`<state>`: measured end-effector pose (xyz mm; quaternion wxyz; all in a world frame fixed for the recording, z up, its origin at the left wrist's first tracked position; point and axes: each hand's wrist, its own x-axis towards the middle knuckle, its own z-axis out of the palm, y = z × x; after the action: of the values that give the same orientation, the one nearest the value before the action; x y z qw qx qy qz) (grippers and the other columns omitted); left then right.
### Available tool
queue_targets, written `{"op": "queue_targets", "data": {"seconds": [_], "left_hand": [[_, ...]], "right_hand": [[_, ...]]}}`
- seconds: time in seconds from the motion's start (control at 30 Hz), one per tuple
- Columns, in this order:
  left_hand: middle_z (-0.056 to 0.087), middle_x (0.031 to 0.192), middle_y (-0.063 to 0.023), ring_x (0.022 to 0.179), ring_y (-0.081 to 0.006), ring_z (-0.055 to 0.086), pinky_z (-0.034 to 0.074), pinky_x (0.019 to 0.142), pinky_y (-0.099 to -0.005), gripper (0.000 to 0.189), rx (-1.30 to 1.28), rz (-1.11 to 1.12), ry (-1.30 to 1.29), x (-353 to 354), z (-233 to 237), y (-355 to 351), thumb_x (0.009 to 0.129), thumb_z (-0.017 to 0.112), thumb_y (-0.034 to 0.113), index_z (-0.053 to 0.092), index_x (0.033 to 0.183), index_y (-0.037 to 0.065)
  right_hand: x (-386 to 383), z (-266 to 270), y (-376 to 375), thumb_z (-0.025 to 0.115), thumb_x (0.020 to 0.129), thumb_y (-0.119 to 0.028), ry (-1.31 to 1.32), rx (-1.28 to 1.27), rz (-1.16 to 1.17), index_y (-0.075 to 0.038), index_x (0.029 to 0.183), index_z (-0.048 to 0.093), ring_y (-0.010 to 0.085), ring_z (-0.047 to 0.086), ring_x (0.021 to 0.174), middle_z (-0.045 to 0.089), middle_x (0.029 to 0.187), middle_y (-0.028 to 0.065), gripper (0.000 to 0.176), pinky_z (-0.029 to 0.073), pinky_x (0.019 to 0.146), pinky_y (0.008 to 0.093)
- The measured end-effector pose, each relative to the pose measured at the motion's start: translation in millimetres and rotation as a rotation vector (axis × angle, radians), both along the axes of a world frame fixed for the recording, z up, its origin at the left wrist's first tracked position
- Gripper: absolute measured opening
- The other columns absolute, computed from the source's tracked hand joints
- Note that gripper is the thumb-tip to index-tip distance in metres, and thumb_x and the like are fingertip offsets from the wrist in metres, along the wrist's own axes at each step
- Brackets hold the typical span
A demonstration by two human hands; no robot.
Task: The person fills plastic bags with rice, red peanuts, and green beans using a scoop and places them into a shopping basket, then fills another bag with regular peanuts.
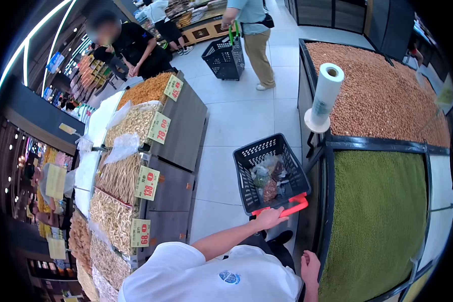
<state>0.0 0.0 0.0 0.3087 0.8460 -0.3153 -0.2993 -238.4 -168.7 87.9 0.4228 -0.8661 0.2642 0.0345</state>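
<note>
My left hand (270,219) is closed round the red handle (297,205) of a black shopping basket (244,173). Inside the basket lie several clear plastic bags (269,176), some with green and reddish-brown contents. At my side hangs my right hand (310,267), its fingers loosely curled and a little apart, with nothing visible in it. Nearest to that hand is a bin of small green beans (377,211), just to its right; the two look apart.
A bin of reddish-brown nuts or beans (377,90) and a plastic bag roll (327,93) stand ahead right. On the left runs a dried-goods counter (173,136) with price signs (148,182). Ahead, a person (254,40) has another black basket (224,58); a person in black (141,50) stands behind the counter.
</note>
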Motion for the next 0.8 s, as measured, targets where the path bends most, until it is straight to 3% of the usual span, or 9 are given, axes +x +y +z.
{"op": "queue_targets", "data": {"seconds": [0.07, 0.1, 0.17, 0.27, 0.6, 0.7, 0.8], "left_hand": [[0.064, 0.083, -0.0248, 0.080, -0.0428, 0.063, 0.049, 0.071, -0.0522, 0.051, -0.003, 0.023, 0.016, 5.9, 4.0, 14.3, 0.091, 0.050, 0.051, 0.050, 0.106, 0.002], [0.064, 0.082, -0.0250, 0.080, -0.0430, 0.063, 0.049, 0.071, -0.0524, 0.050, -0.060, 0.042, 0.037, -2.6, 2.6, -38.7, 0.092, 0.050, 0.050, 0.050, 0.106, 0.002], [0.064, 0.082, -0.0253, 0.081, -0.0435, 0.062, 0.049, 0.071, -0.0528, 0.049, -0.077, 0.078, 0.101, -8.3, 9.6, -38.8, 0.092, 0.050, 0.049, 0.050, 0.106, 0.002], [0.065, 0.083, -0.0252, 0.082, -0.0439, 0.062, 0.049, 0.072, -0.0528, 0.046, -0.073, 0.154, 0.079, -13.6, 9.1, -45.3, 0.091, 0.052, 0.046, 0.051, 0.106, 0.002], [0.065, 0.080, -0.0227, 0.078, -0.0433, 0.063, 0.049, 0.071, -0.0524, 0.028, -0.067, 0.105, -0.042, -9.5, 8.0, -38.3, 0.087, 0.059, 0.030, 0.052, 0.102, 0.007], [0.065, 0.073, -0.0197, 0.071, -0.0397, 0.064, 0.051, 0.065, -0.0507, 0.026, 0.022, 0.053, -0.071, 1.1, 5.1, -20.8, 0.086, 0.058, 0.032, 0.054, 0.100, 0.010], [0.064, 0.066, -0.0144, 0.061, -0.0344, 0.065, 0.052, 0.056, -0.0479, 0.023, 0.097, -0.006, -0.285, 24.1, 0.0, -0.8, 0.085, 0.058, 0.032, 0.057, 0.097, 0.012]], "right_hand": [[18.9, 21.1, 22.1, 0.057, 0.085, 0.000, -0.215, -0.224, 0.029, 0.001, 0.099, 0.060, 0.0222, 0.059, 0.067, 0.059, 0.081, 0.0120, 0.015, 0.048, 0.062, 0.0316], [12.5, 21.8, -29.4, 0.057, 0.084, 0.001, -0.309, -0.388, 0.049, 0.001, 0.097, 0.060, 0.0239, 0.058, 0.068, 0.058, 0.082, 0.0120, 0.013, 0.047, 0.062, 0.0324], [15.1, 12.4, -30.7, 0.059, 0.082, 0.001, -0.348, -0.416, -0.053, 0.001, 0.095, 0.059, 0.0276, 0.057, 0.075, 0.057, 0.085, 0.0125, 0.013, 0.046, 0.067, 0.0355], [25.9, -6.4, -33.2, 0.060, 0.079, 0.000, -0.425, -0.586, 0.031, -0.001, 0.093, 0.059, 0.0310, 0.055, 0.081, 0.057, 0.087, 0.0127, 0.014, 0.045, 0.071, 0.0393], [25.5, -10.0, -35.8, 0.061, 0.077, -0.003, -0.407, -0.620, 0.040, -0.004, 0.087, 0.059, 0.0326, 0.055, 0.081, 0.058, 0.084, 0.0110, 0.010, 0.043, 0.072, 0.0417], [25.8, -5.8, -34.1, 0.061, 0.078, -0.004, -0.396, -0.634, 0.030, -0.004, 0.086, 0.059, 0.0325, 0.055, 0.080, 0.059, 0.085, 0.0111, 0.008, 0.043, 0.071, 0.0422], [24.6, -9.5, -36.9, 0.061, 0.078, -0.005, -0.371, -0.611, 0.028, -0.005, 0.086, 0.059, 0.0326, 0.055, 0.080, 0.058, 0.085, 0.0115, 0.009, 0.043, 0.071, 0.0420]]}}
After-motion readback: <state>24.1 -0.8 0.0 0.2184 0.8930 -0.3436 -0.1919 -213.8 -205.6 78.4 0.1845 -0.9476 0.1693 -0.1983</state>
